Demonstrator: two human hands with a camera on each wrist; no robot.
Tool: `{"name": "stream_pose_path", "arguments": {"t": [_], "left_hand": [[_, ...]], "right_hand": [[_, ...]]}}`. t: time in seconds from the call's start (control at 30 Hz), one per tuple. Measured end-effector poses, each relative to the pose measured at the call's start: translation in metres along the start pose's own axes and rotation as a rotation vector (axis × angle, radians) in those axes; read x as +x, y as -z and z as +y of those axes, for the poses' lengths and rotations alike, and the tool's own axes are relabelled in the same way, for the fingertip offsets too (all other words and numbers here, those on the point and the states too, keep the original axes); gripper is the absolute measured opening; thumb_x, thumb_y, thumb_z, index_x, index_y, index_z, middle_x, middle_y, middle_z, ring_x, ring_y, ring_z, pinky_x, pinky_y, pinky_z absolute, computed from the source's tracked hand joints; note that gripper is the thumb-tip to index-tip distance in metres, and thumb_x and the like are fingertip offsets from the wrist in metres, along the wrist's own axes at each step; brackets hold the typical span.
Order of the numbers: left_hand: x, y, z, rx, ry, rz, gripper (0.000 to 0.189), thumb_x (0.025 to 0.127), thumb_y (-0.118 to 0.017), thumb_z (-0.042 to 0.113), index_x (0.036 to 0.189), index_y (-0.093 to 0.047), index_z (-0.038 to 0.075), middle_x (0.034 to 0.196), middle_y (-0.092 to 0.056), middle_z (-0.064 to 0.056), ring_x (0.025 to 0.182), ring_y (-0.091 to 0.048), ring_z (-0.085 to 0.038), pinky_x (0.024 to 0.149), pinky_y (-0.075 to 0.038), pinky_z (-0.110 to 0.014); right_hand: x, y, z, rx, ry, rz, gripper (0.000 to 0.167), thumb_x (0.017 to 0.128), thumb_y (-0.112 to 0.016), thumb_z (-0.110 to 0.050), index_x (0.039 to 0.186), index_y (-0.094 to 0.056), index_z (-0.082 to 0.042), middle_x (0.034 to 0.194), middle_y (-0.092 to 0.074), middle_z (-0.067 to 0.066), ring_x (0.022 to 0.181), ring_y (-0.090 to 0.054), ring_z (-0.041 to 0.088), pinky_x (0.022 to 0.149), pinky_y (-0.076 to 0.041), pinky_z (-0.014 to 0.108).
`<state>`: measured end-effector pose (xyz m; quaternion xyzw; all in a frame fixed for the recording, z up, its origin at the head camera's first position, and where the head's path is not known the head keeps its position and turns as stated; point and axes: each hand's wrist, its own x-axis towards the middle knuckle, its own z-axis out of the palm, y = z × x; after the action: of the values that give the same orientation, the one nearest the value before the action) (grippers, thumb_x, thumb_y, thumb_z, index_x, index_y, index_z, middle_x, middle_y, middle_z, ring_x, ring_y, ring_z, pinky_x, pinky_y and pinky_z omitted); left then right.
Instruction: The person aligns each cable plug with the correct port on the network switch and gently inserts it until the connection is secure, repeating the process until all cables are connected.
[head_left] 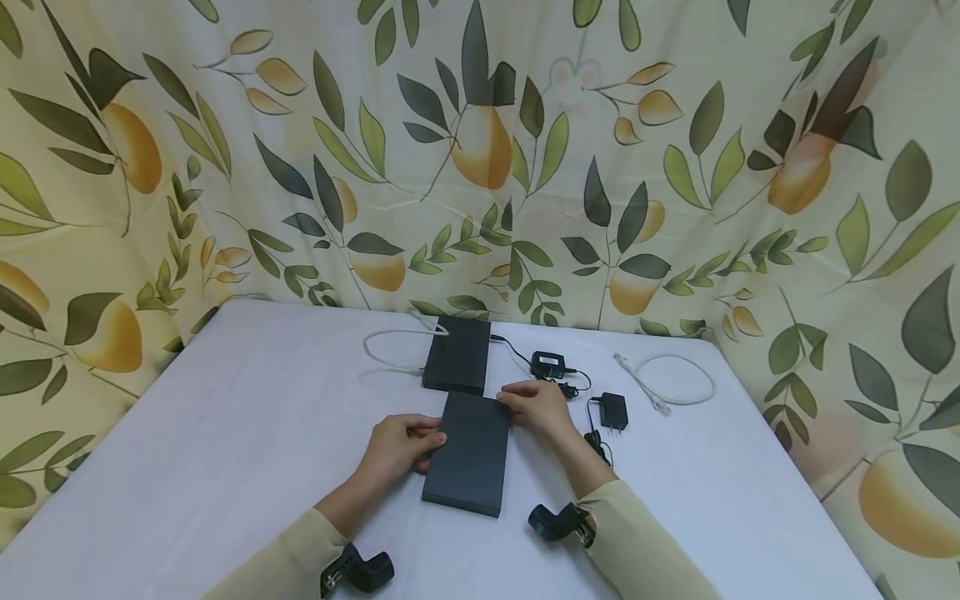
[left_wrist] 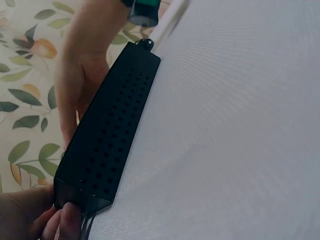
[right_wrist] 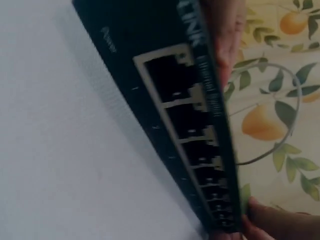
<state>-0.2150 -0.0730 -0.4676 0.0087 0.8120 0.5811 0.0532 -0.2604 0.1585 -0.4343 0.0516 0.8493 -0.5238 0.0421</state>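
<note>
Both hands hold a dark Ethernet switch [head_left: 467, 454] by its sides near the middle of the table. My left hand [head_left: 401, 446] pinches its left edge, thumb on top and fingers curled beneath. At the far right corner, my right hand [head_left: 536, 407] grips it with thumb and fingers. A row of ports and the printed words "Ethernet Switch" show on the switch's face [right_wrist: 175, 95] in the right wrist view. The left wrist view shows its side with rows of vent holes [left_wrist: 112, 130], close over the white cloth. A second black box [head_left: 459, 354] lies just behind it.
A white network cable [head_left: 390, 333] loops at the second box's left. A power adapter [head_left: 549, 364] has a cord running to that box. To the right lie another black adapter [head_left: 613, 411] with a bundled cord and a coiled white cable [head_left: 675, 402]. Patterned curtain [head_left: 480, 208] surrounds the table.
</note>
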Motion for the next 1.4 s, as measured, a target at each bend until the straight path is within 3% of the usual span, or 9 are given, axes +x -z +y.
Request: {"name": "stream_pose_path", "arguments": {"t": [0.13,0.33,0.53,0.67,0.77,1.03,1.27,1.4], "left_hand": [[-0.002,-0.001,-0.001,0.003,-0.009,0.004,0.03,0.084,-0.078,0.012,0.112,-0.073,0.002,0.089,-0.074,-0.007,0.054,-0.062,-0.01,0.052,-0.057,-0.027],[-0.007,0.0,0.0,0.029,-0.031,0.012,0.029,0.085,-0.078,0.016,0.111,-0.075,0.005,0.088,-0.075,-0.005,0.057,-0.063,-0.009,0.053,-0.057,-0.026],[-0.033,0.007,-0.005,0.056,-0.03,-0.02,0.031,0.084,-0.078,0.022,0.11,-0.074,0.004,0.085,-0.075,-0.002,0.062,-0.067,-0.01,0.055,-0.057,-0.024],[-0.053,0.007,-0.007,0.02,-0.032,-0.042,0.033,0.084,-0.079,0.02,0.111,-0.072,0.002,0.083,-0.073,-0.001,0.062,-0.066,-0.012,0.055,-0.057,-0.024],[-0.058,0.005,-0.007,-0.016,-0.035,-0.032,0.03,0.084,-0.078,0.018,0.108,-0.073,0.001,0.081,-0.071,0.0,0.064,-0.065,-0.012,0.055,-0.058,-0.024],[-0.05,0.01,-0.005,0.031,-0.054,-0.027,0.023,0.085,-0.077,0.013,0.105,-0.074,0.002,0.079,-0.071,-0.001,0.051,-0.063,-0.012,0.051,-0.055,-0.023],[-0.03,0.026,-0.006,0.132,-0.062,0.04,0.008,0.084,-0.077,0.011,0.092,-0.078,0.01,0.073,-0.07,0.001,0.055,-0.063,-0.011,0.052,-0.054,-0.022],[-0.021,0.032,-0.006,0.162,-0.069,0.063,0.005,0.083,-0.079,0.013,0.086,-0.078,0.009,0.073,-0.069,0.002,0.061,-0.063,-0.01,0.055,-0.056,-0.023]], "right_hand": [[0.004,-0.008,0.003,-0.089,0.04,0.03,0.013,0.088,-0.073,-0.01,0.095,-0.076,0.001,0.09,-0.073,0.011,0.073,-0.065,0.011,0.066,-0.059,0.026],[0.008,-0.007,0.002,-0.128,0.011,0.027,0.011,0.088,-0.072,-0.011,0.092,-0.077,-0.001,0.089,-0.074,0.009,0.069,-0.066,0.01,0.066,-0.058,0.025],[0.011,-0.004,0.002,-0.124,-0.005,0.01,0.013,0.089,-0.072,-0.012,0.093,-0.078,-0.002,0.093,-0.074,0.01,0.073,-0.066,0.009,0.068,-0.058,0.025],[0.011,-0.003,0.002,-0.116,-0.01,0.014,0.013,0.089,-0.072,-0.012,0.094,-0.078,-0.001,0.093,-0.075,0.01,0.072,-0.065,0.009,0.068,-0.058,0.025],[0.01,-0.002,0.003,-0.108,-0.011,0.012,0.014,0.089,-0.072,-0.012,0.094,-0.077,0.0,0.093,-0.075,0.011,0.072,-0.065,0.009,0.069,-0.058,0.025],[0.007,-0.002,0.009,-0.098,0.01,0.043,0.013,0.089,-0.072,-0.01,0.093,-0.077,0.001,0.088,-0.074,0.011,0.069,-0.065,0.009,0.063,-0.056,0.022],[-0.011,0.004,0.015,-0.15,0.029,0.07,0.012,0.088,-0.073,-0.013,0.089,-0.077,-0.001,0.083,-0.073,0.007,0.063,-0.066,0.008,0.058,-0.054,0.02],[-0.023,0.007,0.019,-0.164,0.028,0.062,0.012,0.087,-0.075,-0.014,0.088,-0.077,-0.002,0.079,-0.073,0.006,0.06,-0.066,0.008,0.056,-0.054,0.021]]}}
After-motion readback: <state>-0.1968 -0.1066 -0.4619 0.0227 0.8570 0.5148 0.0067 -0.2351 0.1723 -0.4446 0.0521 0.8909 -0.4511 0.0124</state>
